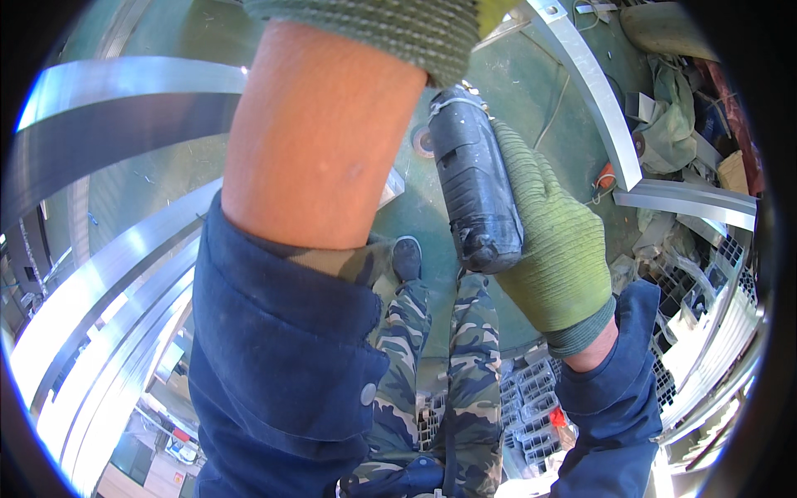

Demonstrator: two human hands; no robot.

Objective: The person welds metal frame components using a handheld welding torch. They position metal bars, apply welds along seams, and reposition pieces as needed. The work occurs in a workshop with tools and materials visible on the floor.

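My right hand (554, 236), in a green knit glove, is wrapped round a thick black tool body (475, 178) that looks bound with tape. A pale tie circles its far end; what lies beyond that end is hidden. Close in front, my left forearm crosses the upper left part of the view. At the top edge the green cuff of my left glove (374, 37) shows, but the fingers of that hand lie outside the picture. Under the tool, a round disc (422, 141) lies on the green floor.
Long shiny metal profiles (133, 266) run along the left side. A pale metal bar (594, 91) stands at upper right, above another bar (689, 203). Crates of small grey parts (531, 398) sit by my legs, lower right. Green sacking (671, 120) and scraps are heaped far right.
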